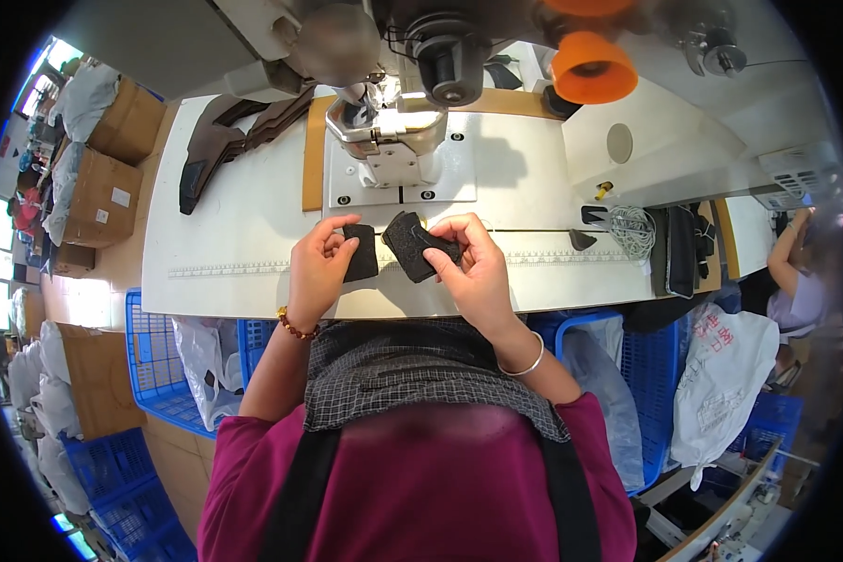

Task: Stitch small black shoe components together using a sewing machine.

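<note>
Hands are working at the near edge of a white sewing table (244, 234), directly in front of the sewing machine (393, 122). The person's left hand (318, 272) is pinching a small flat black fabric piece (362, 255) between thumb and fingertips, fingers closed on its left edge; the piece is lying low over the tabletop, though whether it is touching the surface cannot be told. The right hand (473, 267) is gripping a second dark textured piece (412, 244), thumb on top and fingers curled beneath, holding it tilted just beside the first. The two pieces are sitting near each other but appear apart. Both are positioned just below the machine's metal base plate (398, 173).

A stack of brown cut leather parts (225, 140) is lying at the table's far left. An orange thread cone (590, 66) is standing at the upper right. Coiled white cord (633, 231) is resting well to the right. Blue plastic crates (159, 365) are flanking the seated person, and cardboard boxes (103, 187) are stacked farther left. Another person's arm (785, 248) is showing at the right margin.
</note>
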A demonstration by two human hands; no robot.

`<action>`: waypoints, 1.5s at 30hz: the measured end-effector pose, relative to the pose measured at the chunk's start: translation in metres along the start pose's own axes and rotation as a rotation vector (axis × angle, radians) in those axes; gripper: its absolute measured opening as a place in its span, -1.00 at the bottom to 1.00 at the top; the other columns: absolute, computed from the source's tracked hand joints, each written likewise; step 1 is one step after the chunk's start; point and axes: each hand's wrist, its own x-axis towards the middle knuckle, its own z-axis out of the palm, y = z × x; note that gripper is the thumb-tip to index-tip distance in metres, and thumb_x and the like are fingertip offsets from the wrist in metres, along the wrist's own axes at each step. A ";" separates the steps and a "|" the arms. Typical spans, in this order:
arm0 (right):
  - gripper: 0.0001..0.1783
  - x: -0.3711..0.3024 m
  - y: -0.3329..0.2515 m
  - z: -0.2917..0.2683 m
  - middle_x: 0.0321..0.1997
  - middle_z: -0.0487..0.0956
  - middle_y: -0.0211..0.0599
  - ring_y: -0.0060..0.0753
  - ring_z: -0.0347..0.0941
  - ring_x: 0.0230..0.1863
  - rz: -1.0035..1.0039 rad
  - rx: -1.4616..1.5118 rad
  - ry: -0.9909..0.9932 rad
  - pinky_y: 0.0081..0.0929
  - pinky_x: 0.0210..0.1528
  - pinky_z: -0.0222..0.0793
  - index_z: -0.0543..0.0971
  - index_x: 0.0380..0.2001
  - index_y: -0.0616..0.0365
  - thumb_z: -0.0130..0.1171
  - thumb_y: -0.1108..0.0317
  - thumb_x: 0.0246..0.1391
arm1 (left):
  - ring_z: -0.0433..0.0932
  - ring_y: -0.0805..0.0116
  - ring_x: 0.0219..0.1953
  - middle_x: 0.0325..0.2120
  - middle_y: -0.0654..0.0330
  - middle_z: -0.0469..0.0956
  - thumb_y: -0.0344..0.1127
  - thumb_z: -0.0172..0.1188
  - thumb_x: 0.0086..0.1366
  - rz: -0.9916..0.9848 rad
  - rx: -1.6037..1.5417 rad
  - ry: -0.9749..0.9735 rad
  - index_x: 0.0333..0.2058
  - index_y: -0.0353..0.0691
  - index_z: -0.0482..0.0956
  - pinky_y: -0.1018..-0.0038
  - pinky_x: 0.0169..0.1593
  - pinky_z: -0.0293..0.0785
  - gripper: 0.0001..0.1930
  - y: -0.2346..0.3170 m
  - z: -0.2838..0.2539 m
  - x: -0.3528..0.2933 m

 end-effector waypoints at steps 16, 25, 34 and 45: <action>-0.85 0.015 0.011 0.030 -0.39 0.52 -0.25 -0.22 0.46 -0.36 -0.242 -0.753 -0.001 -0.39 -0.34 0.41 0.49 -0.43 0.17 0.26 0.56 -0.09 | 0.40 0.42 -0.59 -0.43 0.17 0.50 -0.57 0.25 0.14 0.138 0.284 0.125 -0.11 -0.21 0.60 0.52 -0.41 0.37 -0.69 -0.009 -0.019 -0.014; -0.77 0.017 0.041 0.031 -0.28 0.46 -0.18 -0.06 0.38 -0.16 -0.467 -1.054 0.139 -0.15 -0.15 0.29 0.48 -0.50 0.13 0.31 0.44 -0.30 | 0.42 0.05 -0.11 -0.24 0.06 0.46 -0.54 0.30 0.03 0.440 0.659 0.209 -0.18 -0.18 0.65 0.22 -0.01 0.40 -0.68 0.003 -0.017 -0.014; -0.67 0.003 -0.004 0.012 -0.29 0.41 -0.32 -0.29 0.31 -0.13 -0.453 -1.169 0.167 -0.31 -0.08 0.17 0.51 -0.31 0.06 0.34 0.23 -0.17 | 0.42 0.02 -0.13 -0.27 0.01 0.44 -0.58 0.19 0.12 0.463 0.715 0.119 -0.17 -0.30 0.63 0.21 -0.01 0.37 -0.73 -0.014 -0.017 -0.019; -0.85 -0.069 -0.073 -0.326 -0.34 0.61 -0.19 -0.05 0.51 -0.23 -0.020 -1.310 1.120 -0.17 -0.19 0.45 0.64 -0.38 0.10 0.33 0.34 -0.08 | 0.41 0.00 -0.08 -0.20 0.00 0.42 -0.58 0.18 0.15 0.447 0.706 0.139 -0.08 -0.31 0.57 0.21 0.02 0.34 -0.68 -0.012 -0.019 -0.017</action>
